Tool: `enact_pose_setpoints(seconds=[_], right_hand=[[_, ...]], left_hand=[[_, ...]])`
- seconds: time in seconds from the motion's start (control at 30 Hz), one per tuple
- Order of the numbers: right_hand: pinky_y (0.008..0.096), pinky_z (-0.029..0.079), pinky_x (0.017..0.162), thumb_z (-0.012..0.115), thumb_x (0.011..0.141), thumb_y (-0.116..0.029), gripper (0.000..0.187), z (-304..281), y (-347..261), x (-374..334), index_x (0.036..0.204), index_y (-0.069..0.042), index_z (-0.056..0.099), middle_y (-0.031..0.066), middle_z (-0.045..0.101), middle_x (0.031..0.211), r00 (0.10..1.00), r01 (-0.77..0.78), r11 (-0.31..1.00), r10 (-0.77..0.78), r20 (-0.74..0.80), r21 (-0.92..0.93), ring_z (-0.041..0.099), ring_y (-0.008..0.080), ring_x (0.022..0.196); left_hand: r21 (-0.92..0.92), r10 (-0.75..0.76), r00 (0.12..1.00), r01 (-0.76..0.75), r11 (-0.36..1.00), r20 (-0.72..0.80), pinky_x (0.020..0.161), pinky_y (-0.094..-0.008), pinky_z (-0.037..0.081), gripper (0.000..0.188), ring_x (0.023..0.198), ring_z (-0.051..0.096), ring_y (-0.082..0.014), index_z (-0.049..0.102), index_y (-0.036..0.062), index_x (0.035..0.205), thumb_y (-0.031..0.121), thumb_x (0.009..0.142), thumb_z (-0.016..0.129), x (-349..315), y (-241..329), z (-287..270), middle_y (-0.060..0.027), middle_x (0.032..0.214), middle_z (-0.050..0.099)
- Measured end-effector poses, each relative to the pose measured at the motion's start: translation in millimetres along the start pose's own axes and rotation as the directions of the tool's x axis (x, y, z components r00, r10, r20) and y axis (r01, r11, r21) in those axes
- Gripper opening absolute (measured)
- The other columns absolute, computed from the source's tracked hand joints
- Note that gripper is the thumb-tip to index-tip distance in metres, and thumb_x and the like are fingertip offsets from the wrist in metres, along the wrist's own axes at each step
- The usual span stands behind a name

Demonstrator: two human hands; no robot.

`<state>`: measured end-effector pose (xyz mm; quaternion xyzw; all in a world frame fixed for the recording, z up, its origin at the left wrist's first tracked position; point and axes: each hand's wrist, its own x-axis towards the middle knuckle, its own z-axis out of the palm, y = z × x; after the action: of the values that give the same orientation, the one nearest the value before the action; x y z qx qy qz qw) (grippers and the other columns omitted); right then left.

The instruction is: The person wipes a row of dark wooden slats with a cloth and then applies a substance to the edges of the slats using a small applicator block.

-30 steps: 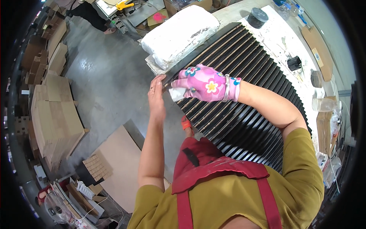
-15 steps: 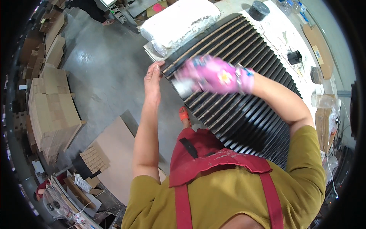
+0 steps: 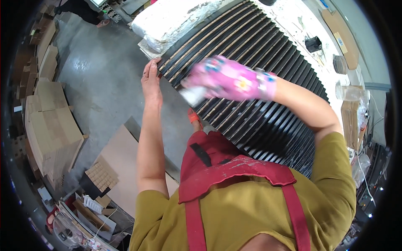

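Note:
Long black slats [image 3: 234, 46] lie side by side on the worktable, with tan edges showing between many of them. My left hand [image 3: 151, 79] is bare and closed at the slats' left ends, its fingertips on the corner by the far-left slats. My right hand [image 3: 226, 79] wears a pink flowered glove and is blurred by motion. It is closed around a white, cloth-like piece [image 3: 193, 96], held low over the slats' near left ends. The blur hides what exactly the piece is and whether it touches the slats.
A white-wrapped bundle [image 3: 167, 25] borders the slats at the far left. On the white-stained tabletop to the right stand a black cup [image 3: 313, 44] and a clear plastic jar [image 3: 351, 93]. Cardboard boxes [image 3: 54, 125] and a flat brown board [image 3: 121, 163] are on the floor at left.
The view has shifted, so the table and boxes appear farther left and higher. My right hand stays over the slats' left part with the white piece; my left hand keeps to the corner.

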<state>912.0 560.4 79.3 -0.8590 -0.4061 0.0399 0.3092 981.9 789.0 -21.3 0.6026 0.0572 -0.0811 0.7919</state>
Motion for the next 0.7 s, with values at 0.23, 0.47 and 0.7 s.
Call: enact_pose_setpoints(seconds=[0.23, 0.47, 0.7], right_hand=[[0.04, 0.035, 0.095, 0.059, 0.085, -0.026, 0.044, 5, -25, -49, 0.128, -0.017, 0.052, 0.0039, 0.054, 0.115, 0.996, 0.082, 0.974, -0.074, 0.046, -0.209, 0.053, 0.0198, 0.11], [0.0403, 0.049, 0.093, 0.067, 0.08, -0.023, 0.043, -27, 19, -59, 0.121, -0.016, 0.056, 0.0072, 0.062, 0.111, 0.979, -0.127, 0.986, 0.109, -0.17, -0.103, 0.06, 0.0235, 0.104], [0.0404, 0.044, 0.096, 0.066, 0.081, -0.021, 0.038, -21, 21, -68, 0.117, -0.013, 0.056, 0.006, 0.059, 0.111, 0.989, -0.121, 0.991, 0.116, -0.089, -0.058, 0.058, 0.0224, 0.105]], left_hand=[[0.013, -0.066, 0.996, 0.067, 0.998, -0.053, 0.094, -0.0293, 0.031, 0.024, 0.114, 0.046, -0.0086, 0.06, 0.0139, 0.113, 0.027, 0.094, 0.054, 2, 0, -2, 0.004, 0.117, 0.059], [0.118, -0.032, 0.999, 0.029, 0.993, 0.017, 0.093, -0.0315, 0.027, 0.023, 0.119, 0.043, -0.0091, 0.06, 0.0144, 0.113, 0.024, 0.095, 0.049, 6, 6, -3, 0.0028, 0.119, 0.058], [0.137, 0.012, 1.0, -0.013, 0.99, 0.011, 0.104, -0.0276, 0.03, 0.03, 0.122, 0.046, -0.0159, 0.057, 0.0021, 0.117, 0.01, 0.094, 0.038, 4, 8, -4, -0.0069, 0.126, 0.055]])
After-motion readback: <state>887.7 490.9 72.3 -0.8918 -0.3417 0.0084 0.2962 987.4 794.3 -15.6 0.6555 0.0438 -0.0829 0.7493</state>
